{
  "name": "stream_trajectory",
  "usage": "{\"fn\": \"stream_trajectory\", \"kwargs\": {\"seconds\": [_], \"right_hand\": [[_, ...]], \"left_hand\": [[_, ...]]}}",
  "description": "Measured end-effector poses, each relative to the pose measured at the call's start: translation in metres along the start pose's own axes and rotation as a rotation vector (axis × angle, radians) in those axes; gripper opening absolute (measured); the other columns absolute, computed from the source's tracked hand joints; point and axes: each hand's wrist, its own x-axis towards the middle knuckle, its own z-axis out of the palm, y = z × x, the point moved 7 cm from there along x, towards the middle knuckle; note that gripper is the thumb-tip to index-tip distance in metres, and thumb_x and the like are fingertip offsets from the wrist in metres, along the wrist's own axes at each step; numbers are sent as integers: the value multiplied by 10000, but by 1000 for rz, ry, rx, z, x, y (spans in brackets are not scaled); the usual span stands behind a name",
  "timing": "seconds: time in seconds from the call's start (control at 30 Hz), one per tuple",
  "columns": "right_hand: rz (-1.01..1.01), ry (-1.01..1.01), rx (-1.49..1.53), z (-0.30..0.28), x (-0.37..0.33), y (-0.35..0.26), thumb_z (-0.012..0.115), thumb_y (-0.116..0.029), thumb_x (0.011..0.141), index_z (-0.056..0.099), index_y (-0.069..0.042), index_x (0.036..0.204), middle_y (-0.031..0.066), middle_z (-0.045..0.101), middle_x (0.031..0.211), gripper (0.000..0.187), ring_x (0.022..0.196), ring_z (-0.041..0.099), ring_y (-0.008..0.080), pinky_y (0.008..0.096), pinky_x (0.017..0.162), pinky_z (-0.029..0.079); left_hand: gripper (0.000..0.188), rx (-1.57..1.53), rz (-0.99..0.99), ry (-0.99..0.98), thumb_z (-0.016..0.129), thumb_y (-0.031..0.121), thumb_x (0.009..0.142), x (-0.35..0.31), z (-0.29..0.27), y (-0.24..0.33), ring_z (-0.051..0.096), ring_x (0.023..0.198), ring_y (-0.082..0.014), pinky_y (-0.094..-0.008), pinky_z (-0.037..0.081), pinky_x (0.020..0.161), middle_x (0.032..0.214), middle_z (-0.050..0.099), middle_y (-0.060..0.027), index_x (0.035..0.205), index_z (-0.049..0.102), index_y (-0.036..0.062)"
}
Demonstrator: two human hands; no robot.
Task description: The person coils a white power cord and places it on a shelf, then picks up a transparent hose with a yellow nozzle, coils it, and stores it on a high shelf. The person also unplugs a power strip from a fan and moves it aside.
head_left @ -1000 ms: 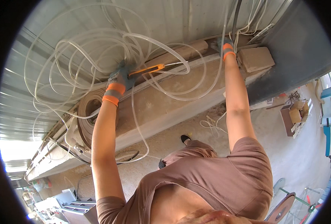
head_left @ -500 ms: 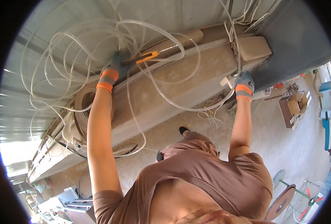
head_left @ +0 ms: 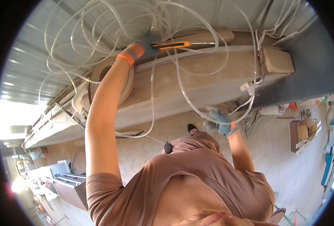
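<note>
My left hand [head_left: 147,46], in a grey-blue work glove with an orange cuff, is closed around an orange-and-black utility knife [head_left: 178,45]. Loops of clear hose [head_left: 152,90] gather at the same hand and fan out against the metal wall. My right hand [head_left: 220,122], gloved the same way, is lower and nearer my body, by the bottom of a large hanging hose loop. Its fingers are smeared by motion, so whether they grip the hose does not show.
A concrete ledge [head_left: 212,81] runs along the corrugated wall [head_left: 27,79]. A brown flat coil [head_left: 128,88] leans under my left forearm. A brick-like block [head_left: 278,60] sits at the ledge's right end, above a white box fitting [head_left: 247,87]. An open cardboard box [head_left: 300,133] stands on the floor at right.
My right hand has come down and left from beside the white fitting, below the ledge. My left hand still holds the knife, now pointing more level. The whole view has shifted.
</note>
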Motion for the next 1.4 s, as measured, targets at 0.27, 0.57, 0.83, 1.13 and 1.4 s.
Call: {"fn": "stream_trajectory", "kwargs": {"seconds": [0.27,0.57,0.83,1.13,1.4], "right_hand": [[13,-344,-636,14,67,-8,742,-327,871,377,-62,1475,173,628,1187,754,893,692,246,336,647,584],[-348,-591,81,114,4,-68,622,-459,952,153,-190,1579,208,522,1358,828,1003,699,317,384,693,651],[-817,44,-99,100,9,-125,444,-319,1038,506,-5,1353,152,633,1191,449,830,692,200,304,664,591],[-708,311,-154,92,22,-122,544,-206,1002,455,-32,1385,105,643,1065,430,749,673,185,290,643,563],[-715,326,-98,71,46,-148,656,-137,943,489,-64,1349,87,637,1046,445,726,692,205,289,566,568]], "left_hand": [[711,-93,-1,-120,731,355,861,-34,-18,1,422,1369,-377,-444,375,1138,1554,347,-187,1485,441,180],[687,96,-74,-166,668,260,906,-88,-13,16,450,1362,-397,-451,446,1080,1601,204,-226,1525,380,179],[420,-827,-115,-445,676,210,927,-149,-93,13,638,832,-121,-233,578,667,1011,660,-82,1301,616,29],[244,-294,25,641,772,267,859,-208,-162,34,547,623,-78,-218,441,568,720,623,-4,859,705,31],[380,-1043,-285,1072,736,373,872,-242,-165,-37,565,593,-94,-256,427,533,730,643,-39,908,686,-1]]}}
